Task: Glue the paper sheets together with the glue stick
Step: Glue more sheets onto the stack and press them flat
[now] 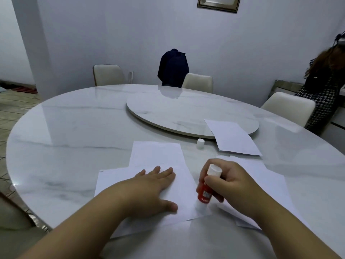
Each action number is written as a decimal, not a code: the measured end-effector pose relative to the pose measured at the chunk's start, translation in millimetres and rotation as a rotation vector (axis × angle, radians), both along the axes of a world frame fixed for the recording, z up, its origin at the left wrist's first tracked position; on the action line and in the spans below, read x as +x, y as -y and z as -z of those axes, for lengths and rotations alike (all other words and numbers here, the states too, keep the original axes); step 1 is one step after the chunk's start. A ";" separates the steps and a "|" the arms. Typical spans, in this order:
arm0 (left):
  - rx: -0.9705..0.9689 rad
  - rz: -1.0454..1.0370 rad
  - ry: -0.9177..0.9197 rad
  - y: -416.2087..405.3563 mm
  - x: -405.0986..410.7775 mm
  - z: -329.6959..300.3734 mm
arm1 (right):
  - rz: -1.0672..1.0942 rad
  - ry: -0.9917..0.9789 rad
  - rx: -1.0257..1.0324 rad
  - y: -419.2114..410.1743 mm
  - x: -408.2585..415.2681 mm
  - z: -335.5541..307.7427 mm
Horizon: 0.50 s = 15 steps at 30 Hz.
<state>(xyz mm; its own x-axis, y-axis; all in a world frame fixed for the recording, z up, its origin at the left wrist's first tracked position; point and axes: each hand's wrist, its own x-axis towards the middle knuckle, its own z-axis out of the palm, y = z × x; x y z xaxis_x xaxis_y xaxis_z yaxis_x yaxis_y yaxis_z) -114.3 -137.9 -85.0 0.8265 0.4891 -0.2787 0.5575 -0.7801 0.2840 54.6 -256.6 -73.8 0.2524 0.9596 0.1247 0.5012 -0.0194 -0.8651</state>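
Glue being laid along the right edge of the top sheet.

The glue stick (205, 191) is clamped in the curled fingers of the right hand (231, 181), tip pressed down on the sheet of paper (184, 186), which is pinned flat by the straight-fingered left hand (151, 186). Its cap (200, 143) is stood apart on the table (74, 137) (uncapped, so application is judged under way). Further sheets (233, 137) are left unjoined; how much is bonded cannot be told.

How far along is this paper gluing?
Early on. The cap is off and stands on the table. The right hand rubs the glue stick on a sheet the left hand presses flat. Another sheet lies apart, unjoined.
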 end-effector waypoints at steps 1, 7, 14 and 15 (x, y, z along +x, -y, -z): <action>0.001 0.005 0.007 0.0 -0.1 0.4 | -0.031 -0.036 -0.004 5.7 0.1 -0.8; -0.046 0.025 0.079 2.8 -4.0 -3.0 | 0.050 -0.869 0.462 12.1 17.9 -13.6; 0.063 0.013 0.300 9.1 3.7 18.6 | 0.278 -0.740 0.418 -36.5 44.3 -24.8; 0.071 0.005 0.305 8.6 4.2 19.9 | 0.336 -0.628 0.369 -47.4 47.2 -21.8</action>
